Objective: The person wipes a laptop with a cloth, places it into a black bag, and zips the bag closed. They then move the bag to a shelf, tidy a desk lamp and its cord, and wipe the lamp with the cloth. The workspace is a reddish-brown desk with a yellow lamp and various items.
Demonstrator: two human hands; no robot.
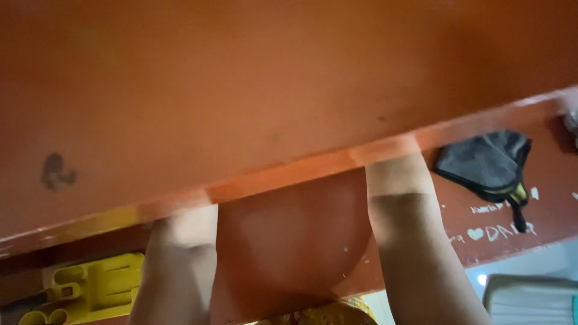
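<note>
Big orange panel [241, 90] fills view, covering both hands; only forearms show below its edge, grip can't be told. Dark glove [487, 162] lies right of panel.

Two bare forearms show, the left forearm [174, 271] and the right forearm [415, 241], both without sleeves, watch or bands. The hands are hidden from view. At the bottom edge a bit of yellow patterned garment [328, 314] shows.

Forearms [415, 241] under orange panel [241, 90]
</note>
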